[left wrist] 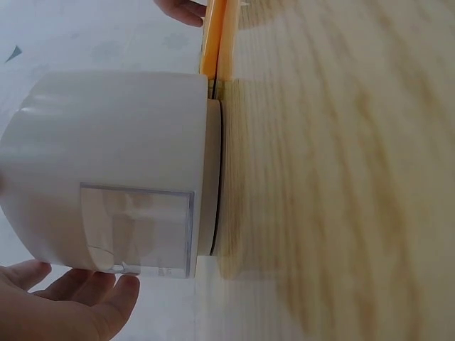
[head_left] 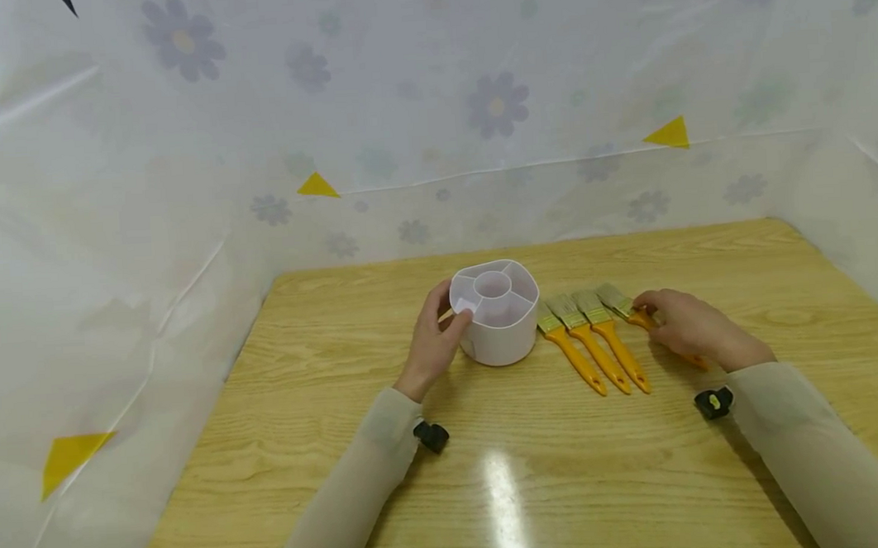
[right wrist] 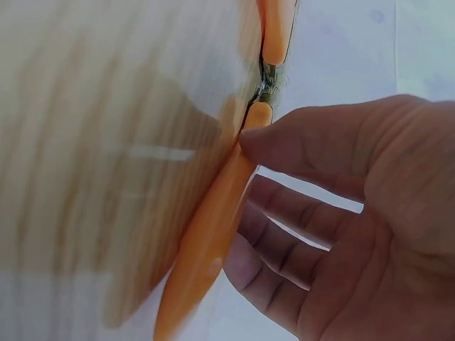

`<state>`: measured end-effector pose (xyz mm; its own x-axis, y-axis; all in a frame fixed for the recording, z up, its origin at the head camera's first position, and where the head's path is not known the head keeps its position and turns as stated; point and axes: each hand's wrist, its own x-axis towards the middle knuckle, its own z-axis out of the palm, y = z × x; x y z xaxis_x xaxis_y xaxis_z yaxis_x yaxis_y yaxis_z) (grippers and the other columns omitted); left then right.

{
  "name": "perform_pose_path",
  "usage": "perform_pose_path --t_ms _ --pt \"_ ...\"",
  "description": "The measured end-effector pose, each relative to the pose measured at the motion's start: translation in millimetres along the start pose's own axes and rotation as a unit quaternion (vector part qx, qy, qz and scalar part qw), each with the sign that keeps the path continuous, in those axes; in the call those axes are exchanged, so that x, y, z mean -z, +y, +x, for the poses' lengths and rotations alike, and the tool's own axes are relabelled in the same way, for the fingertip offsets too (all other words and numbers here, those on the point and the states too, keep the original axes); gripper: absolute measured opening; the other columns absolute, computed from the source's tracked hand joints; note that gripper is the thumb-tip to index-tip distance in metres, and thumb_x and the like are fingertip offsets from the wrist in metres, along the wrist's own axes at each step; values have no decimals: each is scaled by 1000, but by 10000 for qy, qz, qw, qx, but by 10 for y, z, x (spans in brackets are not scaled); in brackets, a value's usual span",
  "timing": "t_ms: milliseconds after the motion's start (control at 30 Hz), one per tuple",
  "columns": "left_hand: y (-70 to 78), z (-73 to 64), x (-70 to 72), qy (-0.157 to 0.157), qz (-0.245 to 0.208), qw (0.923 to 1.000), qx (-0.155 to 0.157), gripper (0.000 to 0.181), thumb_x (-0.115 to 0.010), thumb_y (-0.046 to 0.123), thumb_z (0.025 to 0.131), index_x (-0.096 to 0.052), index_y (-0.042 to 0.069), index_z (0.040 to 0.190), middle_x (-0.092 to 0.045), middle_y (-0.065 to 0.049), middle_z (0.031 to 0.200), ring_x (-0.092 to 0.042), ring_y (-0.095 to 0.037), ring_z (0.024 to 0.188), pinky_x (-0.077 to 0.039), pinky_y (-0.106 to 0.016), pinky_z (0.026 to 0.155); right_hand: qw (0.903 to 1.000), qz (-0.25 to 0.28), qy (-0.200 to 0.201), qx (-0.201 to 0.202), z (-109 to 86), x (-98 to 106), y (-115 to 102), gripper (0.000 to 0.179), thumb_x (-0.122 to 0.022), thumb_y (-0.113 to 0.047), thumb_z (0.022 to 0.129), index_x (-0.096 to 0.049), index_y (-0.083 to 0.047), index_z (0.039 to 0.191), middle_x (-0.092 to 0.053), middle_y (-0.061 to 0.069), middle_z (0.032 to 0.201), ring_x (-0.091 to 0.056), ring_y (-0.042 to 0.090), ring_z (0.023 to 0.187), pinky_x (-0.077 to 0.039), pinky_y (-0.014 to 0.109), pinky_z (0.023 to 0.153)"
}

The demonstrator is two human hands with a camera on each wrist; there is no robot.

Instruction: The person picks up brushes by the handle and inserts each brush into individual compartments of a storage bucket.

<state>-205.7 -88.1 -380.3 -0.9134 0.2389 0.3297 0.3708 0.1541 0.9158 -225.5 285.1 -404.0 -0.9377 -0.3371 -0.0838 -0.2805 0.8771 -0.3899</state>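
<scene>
A white round desk organizer (head_left: 498, 345) with a central tube and divided compartments stands upright on the table. My left hand (head_left: 437, 340) holds its left side, thumb at the rim and fingers round the wall. In the left wrist view, a clear label window (left wrist: 142, 231) shows on that wall. To the right, my right hand (head_left: 691, 327) pinches the orange handle of a paintbrush (right wrist: 206, 220) between thumb and fingers. That brush lies low over the table, bristles pointing away. Three similar paintbrushes (head_left: 591, 339) lie side by side between the organizer and this hand.
The wood-grain table (head_left: 569, 474) reaches back to a flowered sheet (head_left: 415, 101) hung as a wall behind and at the sides. Yellow tape triangles (head_left: 670, 133) stick to the sheet. Dark wrist cameras (head_left: 431, 437) sit at both cuffs.
</scene>
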Motion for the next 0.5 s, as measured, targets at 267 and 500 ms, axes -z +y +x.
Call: perform_pose_path --t_ms 267,500 --pt "6 2 1 -14 8 10000 2 53 -53 8 96 -33 -7 143 -40 -27 140 -40 -41 129 -38 -52 103 9993 331 -60 -165 1 19 31 54 -64 -19 91 -44 7 134 -55 30 119 -56 42 104 -46 57 82" --pt "-2 3 2 -19 0 10000 -25 52 -53 6 96 -33 -8 143 -40 -29 139 -40 -43 129 -38 -51 102 9980 531 -123 -314 64 61 21 60 -65 -28 91 -44 8 133 -58 28 114 -59 38 97 -49 52 77"
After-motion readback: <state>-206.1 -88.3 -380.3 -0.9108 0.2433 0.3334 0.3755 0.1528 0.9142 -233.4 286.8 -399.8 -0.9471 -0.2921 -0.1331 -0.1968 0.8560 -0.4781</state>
